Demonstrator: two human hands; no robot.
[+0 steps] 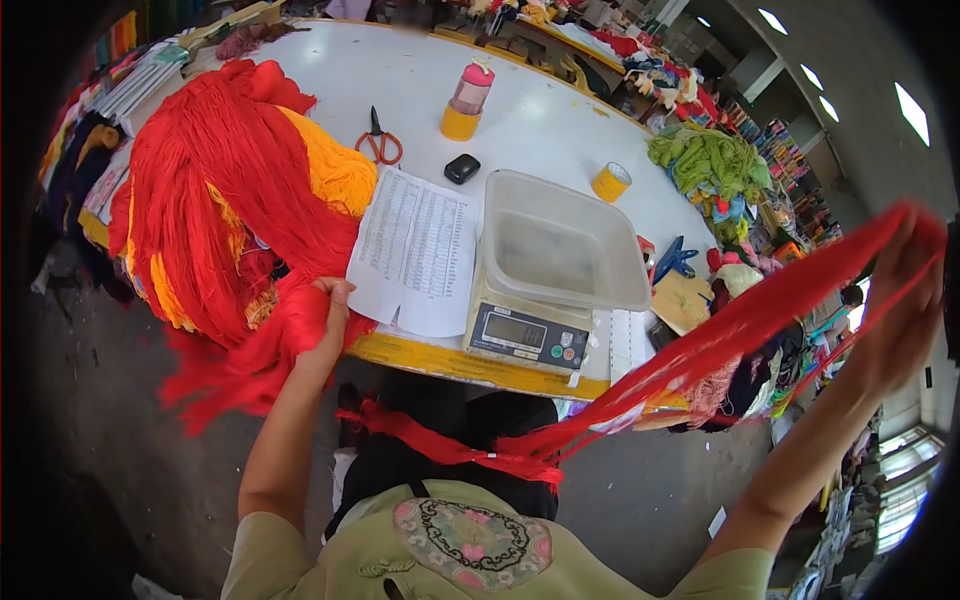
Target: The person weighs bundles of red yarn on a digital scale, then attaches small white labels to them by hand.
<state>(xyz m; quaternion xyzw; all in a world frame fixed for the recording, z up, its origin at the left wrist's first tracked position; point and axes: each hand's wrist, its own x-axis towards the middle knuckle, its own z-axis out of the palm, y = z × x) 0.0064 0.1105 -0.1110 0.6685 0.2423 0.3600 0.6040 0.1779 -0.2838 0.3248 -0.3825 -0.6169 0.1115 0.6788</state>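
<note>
My left hand (325, 330) closes on a bunch of red yarn (290, 345) at the table's front left edge. Raised at the far right, my right hand (900, 310) is smeared by motion, with a long red yarn hank (700, 345) looped around it. This hank slants down across my lap. Beside my left hand, a big heap of red yarn (220, 160) hangs over the table edge, mixed with orange-yellow yarn (330, 160). A printed sheet (415, 255) lies right of the heap. Next to it stands a digital scale (525, 335) bearing a translucent plastic tub (570, 235).
Orange-handled scissors (379, 145), a black oval object (462, 168), a pink-topped bottle (470, 95) and a yellow tape roll (611, 181) lie on the white table (350, 60). Green yarn (705, 160) is piled at the right. A blue object (676, 258) lies near a wooden board (682, 302).
</note>
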